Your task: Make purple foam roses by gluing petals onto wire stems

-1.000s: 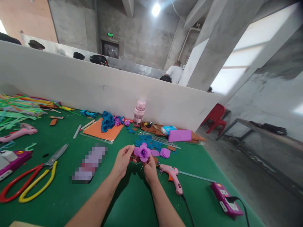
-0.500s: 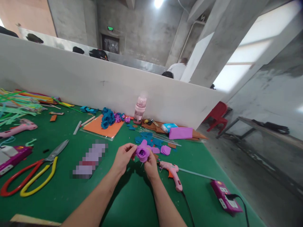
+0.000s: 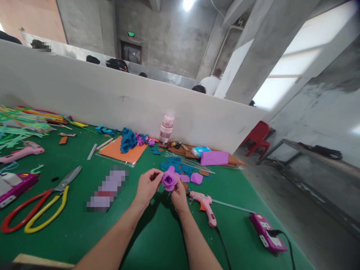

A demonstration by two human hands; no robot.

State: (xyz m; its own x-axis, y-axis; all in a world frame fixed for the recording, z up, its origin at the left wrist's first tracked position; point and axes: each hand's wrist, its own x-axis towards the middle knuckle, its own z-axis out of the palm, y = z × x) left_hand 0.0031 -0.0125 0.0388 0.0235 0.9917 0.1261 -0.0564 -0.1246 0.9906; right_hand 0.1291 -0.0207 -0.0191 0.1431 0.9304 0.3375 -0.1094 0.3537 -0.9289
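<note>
Both of my hands hold a purple foam rose (image 3: 169,180) just above the green table (image 3: 157,232). My left hand (image 3: 147,188) pinches its left side with thumb and fingers. My right hand (image 3: 178,197) grips it from below and to the right. A thin stem shows under the flower between my hands. Loose purple petals (image 3: 196,178) and blue foam pieces (image 3: 174,167) lie just beyond it. A pink glue gun (image 3: 206,207) rests on the table right beside my right hand.
Large red and yellow scissors (image 3: 39,206) lie at the left. An orange sheet (image 3: 122,153) with blue roses (image 3: 128,141), a pink bottle (image 3: 165,130) and a purple foam block (image 3: 214,158) stand by the white partition (image 3: 84,93). A purple power strip (image 3: 267,236) sits at the right edge.
The rose has been turned and pressed tighter between my hands, and the view has dropped slightly. Nothing else on the table has moved.
</note>
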